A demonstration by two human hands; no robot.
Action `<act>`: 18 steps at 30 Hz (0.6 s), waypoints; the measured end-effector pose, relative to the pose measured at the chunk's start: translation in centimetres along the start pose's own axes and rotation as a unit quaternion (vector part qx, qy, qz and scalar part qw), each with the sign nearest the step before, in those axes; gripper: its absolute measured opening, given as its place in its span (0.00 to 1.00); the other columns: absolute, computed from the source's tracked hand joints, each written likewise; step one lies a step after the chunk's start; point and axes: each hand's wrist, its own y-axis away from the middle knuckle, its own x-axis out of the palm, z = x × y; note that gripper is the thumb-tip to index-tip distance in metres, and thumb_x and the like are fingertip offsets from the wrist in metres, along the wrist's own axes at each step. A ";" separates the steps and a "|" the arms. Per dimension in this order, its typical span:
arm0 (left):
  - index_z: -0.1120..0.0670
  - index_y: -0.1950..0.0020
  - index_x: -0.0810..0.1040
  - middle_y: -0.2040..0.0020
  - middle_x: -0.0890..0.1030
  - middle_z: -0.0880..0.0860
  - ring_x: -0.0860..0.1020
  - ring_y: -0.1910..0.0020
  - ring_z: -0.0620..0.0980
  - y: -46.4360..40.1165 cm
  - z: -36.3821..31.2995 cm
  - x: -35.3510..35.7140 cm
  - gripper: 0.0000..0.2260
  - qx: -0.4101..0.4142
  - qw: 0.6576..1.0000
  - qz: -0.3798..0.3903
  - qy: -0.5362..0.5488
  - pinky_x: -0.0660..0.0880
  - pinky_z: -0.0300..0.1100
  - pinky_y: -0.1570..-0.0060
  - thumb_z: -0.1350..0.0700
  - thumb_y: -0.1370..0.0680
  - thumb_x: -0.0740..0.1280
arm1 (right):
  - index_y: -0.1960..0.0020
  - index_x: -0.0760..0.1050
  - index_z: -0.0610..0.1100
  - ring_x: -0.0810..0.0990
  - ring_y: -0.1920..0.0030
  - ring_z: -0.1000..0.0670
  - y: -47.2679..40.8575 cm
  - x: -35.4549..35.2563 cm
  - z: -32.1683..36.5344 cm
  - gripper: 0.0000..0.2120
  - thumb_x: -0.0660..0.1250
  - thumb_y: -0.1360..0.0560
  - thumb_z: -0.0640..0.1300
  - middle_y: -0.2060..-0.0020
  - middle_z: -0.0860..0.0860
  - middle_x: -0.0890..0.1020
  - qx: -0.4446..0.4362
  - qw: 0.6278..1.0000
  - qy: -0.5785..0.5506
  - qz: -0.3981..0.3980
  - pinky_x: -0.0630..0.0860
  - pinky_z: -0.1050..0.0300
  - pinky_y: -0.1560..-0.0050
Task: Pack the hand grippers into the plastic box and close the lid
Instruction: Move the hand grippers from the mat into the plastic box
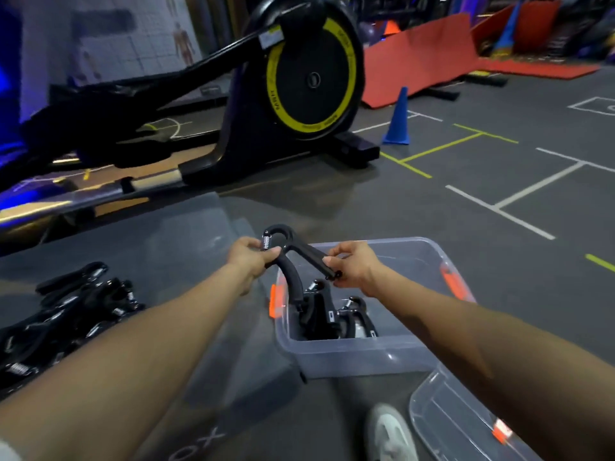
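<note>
Both hands are holding a black gripper (293, 257) above the box (359, 356): the left hand (251, 257) pinching its sprung, looped top, the right hand (352, 266) pinching one foam handle's end. More grippers (329, 316) are lying inside the clear, orange-latched plastic box.

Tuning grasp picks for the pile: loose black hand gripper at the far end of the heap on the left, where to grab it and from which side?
Judging by the head view, take the topmost black spring-loaded hand gripper by one handle bar, coming from above. It lies flat on the grey platform at the heap's far edge, so its handles look exposed; the spring end is too small to pinch surely.
</note>
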 end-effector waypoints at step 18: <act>0.59 0.36 0.74 0.42 0.78 0.55 0.77 0.44 0.53 -5.2 1.3 11.4 0.15 0.146 0.955 0.128 -0.226 0.71 0.37 0.45 0.58 0.22 0.65 | 0.57 0.80 0.36 0.84 0.59 0.44 -3.3 -6.5 -5.0 0.09 0.73 0.34 0.41 0.60 0.42 0.85 0.078 0.927 0.362 -0.064 0.81 0.54 0.54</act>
